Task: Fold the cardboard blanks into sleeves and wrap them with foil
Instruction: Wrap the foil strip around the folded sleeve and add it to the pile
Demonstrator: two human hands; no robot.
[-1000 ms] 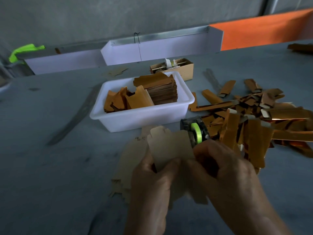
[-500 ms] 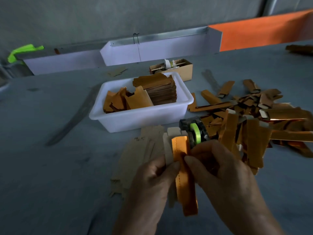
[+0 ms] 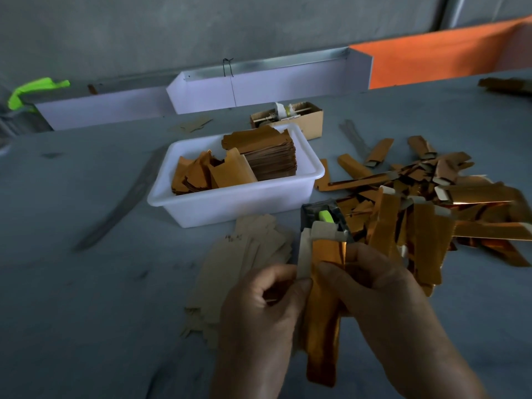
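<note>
Since a second ago the flat blank has been folded narrow, foil face now outward; the sleeve stands upright between both hands. Left hand pinches the plain cardboard flap at the sleeve's left edge between thumb and curled fingers. Right hand grips the foil side, thumb laid across the copper face, fingers curled behind. Just beyond the right hand's fingertips, a tape dispenser with a green roll sits on the table, touching or nearly touching the sleeve's top; cannot tell which. Under and left of the left hand, a loose fan of plain cardboard blanks. Beyond both hands, a white tub holding stacked foil-faced pieces. Right of the right hand, a heap of finished sleeves. Step in hand, by my reading: closing the fold, the loose flap not yet tucked flat. Next move likely calls for pressing that flap over the seam, holding it shut with one hand while the other draws tape from the dispenser; foil looks slippery and the fold may spring open if the pinch relaxes.
</note>
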